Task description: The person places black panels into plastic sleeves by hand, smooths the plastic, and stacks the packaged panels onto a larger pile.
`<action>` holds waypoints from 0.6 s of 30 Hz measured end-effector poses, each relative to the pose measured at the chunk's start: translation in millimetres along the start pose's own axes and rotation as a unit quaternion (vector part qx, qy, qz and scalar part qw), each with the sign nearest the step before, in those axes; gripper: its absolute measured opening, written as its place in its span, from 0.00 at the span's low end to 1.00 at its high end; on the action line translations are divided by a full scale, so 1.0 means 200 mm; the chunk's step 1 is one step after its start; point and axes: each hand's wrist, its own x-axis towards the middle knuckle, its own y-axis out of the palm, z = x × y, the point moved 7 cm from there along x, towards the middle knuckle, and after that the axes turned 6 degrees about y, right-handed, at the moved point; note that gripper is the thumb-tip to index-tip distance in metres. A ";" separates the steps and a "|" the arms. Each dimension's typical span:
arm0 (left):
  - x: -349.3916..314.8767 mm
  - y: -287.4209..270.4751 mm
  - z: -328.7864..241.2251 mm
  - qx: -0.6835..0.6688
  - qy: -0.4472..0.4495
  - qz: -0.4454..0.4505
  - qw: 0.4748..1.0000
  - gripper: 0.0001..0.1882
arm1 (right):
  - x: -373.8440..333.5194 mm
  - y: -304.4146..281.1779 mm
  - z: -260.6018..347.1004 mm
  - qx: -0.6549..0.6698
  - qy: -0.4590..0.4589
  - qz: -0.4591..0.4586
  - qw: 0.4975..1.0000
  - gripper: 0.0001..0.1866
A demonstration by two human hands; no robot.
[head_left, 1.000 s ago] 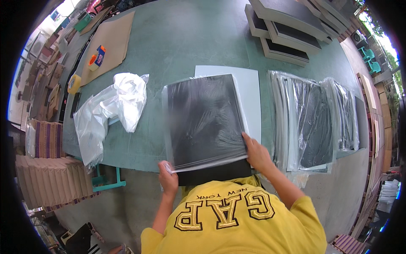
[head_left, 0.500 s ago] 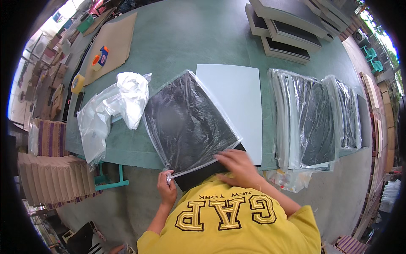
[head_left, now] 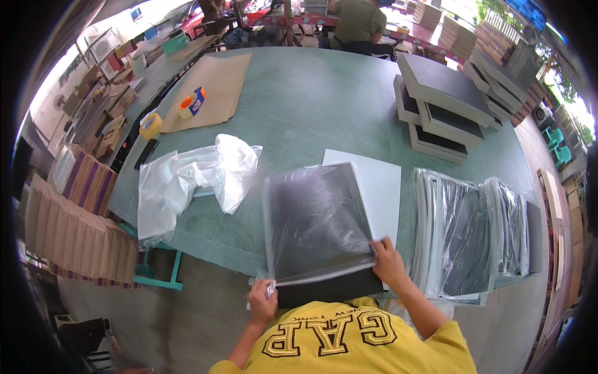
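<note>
A flat black panel (head_left: 330, 291) lies mostly inside a clear plastic bag (head_left: 317, 218) at the table's near edge. Its bare near end sticks out of the bag toward my body. Bunched plastic at the bag's near left corner is pinched in my left hand (head_left: 263, 300). At the near right corner, my right hand (head_left: 387, 265) has its fingers closed on the bag's edge. Beneath the bag, a pale white sheet (head_left: 381, 187) shows along the right side. A heap of loose clear plastic bags (head_left: 193, 181) rests left of the panel.
Bagged dark panels (head_left: 458, 237) lie to the right on the green table (head_left: 305, 87). Thick grey-black boards (head_left: 445, 93) are stacked at the far right. Brown paper (head_left: 215, 81) and tape rolls (head_left: 192, 103) sit far left. Beyond the table is a seated person (head_left: 361, 28).
The bagged panel has turned from a tilt to nearly straight. My right hand has moved from the bag's near edge to grip its right corner; the view has tipped up.
</note>
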 end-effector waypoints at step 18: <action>-0.07 0.04 0.37 -0.257 -0.274 0.091 0.922 0.12 | -0.35 -0.14 0.18 0.069 -0.031 -0.069 0.995 0.17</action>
